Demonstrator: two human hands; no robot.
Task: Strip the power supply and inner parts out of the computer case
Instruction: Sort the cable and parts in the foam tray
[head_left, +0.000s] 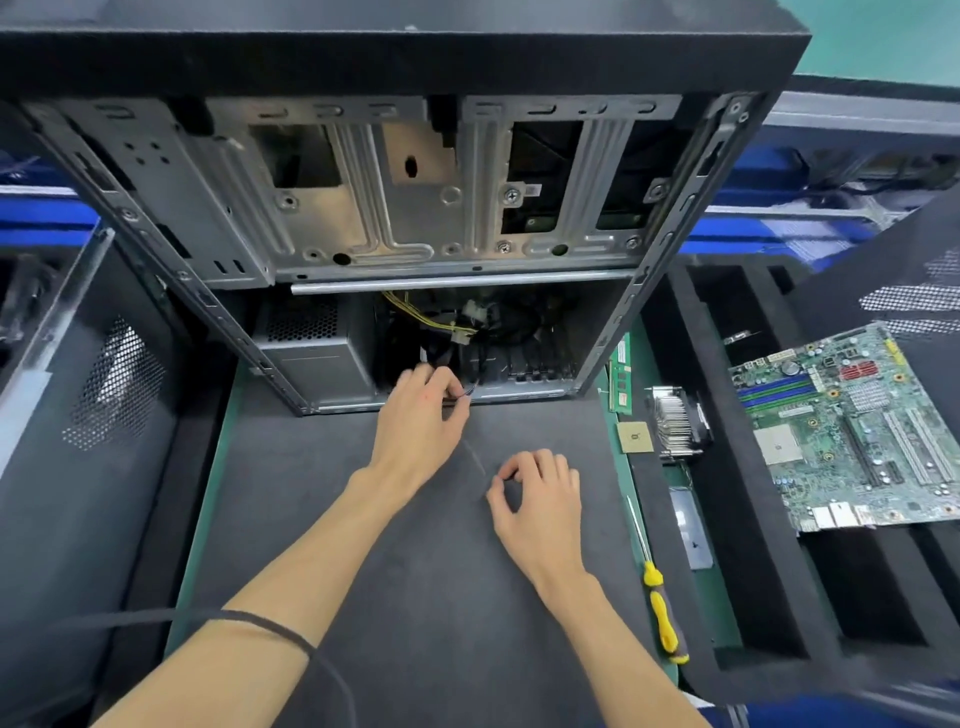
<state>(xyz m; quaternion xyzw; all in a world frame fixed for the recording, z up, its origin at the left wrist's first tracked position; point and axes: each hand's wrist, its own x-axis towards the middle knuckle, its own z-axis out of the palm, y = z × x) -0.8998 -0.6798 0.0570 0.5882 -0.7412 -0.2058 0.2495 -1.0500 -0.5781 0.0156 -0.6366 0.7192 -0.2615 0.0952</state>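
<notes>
Two bare hands work in front of us in the head view. Our left hand (421, 415) reaches to the near edge of the open computer case (415, 208), which stands on the dark mat (415, 597) and fills the far half of the scene. Its fingers curl round a thin dark cable (470, 391) at the case's near lip, pinching it between thumb and forefinger. Just beyond that hand, inside the case, lies a tangle of yellow and black wires (441, 325), and the grey power supply (311, 348) sits to the hand's far left, in the case's left corner. The left forearm stretches from the near left, with a black band (270, 629) round it.

Our right hand (537, 499) rests on the mat, near the case but apart from it, to the right of the left hand. Its fingers are curled, thumb and forefinger close together; we cannot tell whether they grasp anything.

Right of the mat lie a yellow-handled screwdriver (657, 587), a heatsink (675, 426) and a green motherboard (852, 431).
</notes>
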